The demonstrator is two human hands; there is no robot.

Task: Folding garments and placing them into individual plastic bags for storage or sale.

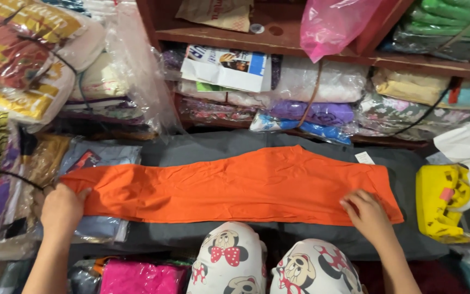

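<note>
left hand (61,209): the narrow left end of the orange cloth (235,185) is pinched, thumb on top, fingers tucked under.
right hand (370,214): laid flat, fingers spread, pressed on the cloth's wide right end, nothing gripped.
cloth: spread lengthwise on a grey sheet (218,147), just past the knees (270,267).
around: yellow bag (441,204) sits off to the right, pink packet (142,276) bottom left, a white tag (364,158) by the cloth's far corner.
shelves (278,41): stuffed with plastic-wrapped folded fabrics, pink bag (333,24) hung up top.
left: wrapped bundles (23,60) piled pretty high.
</note>
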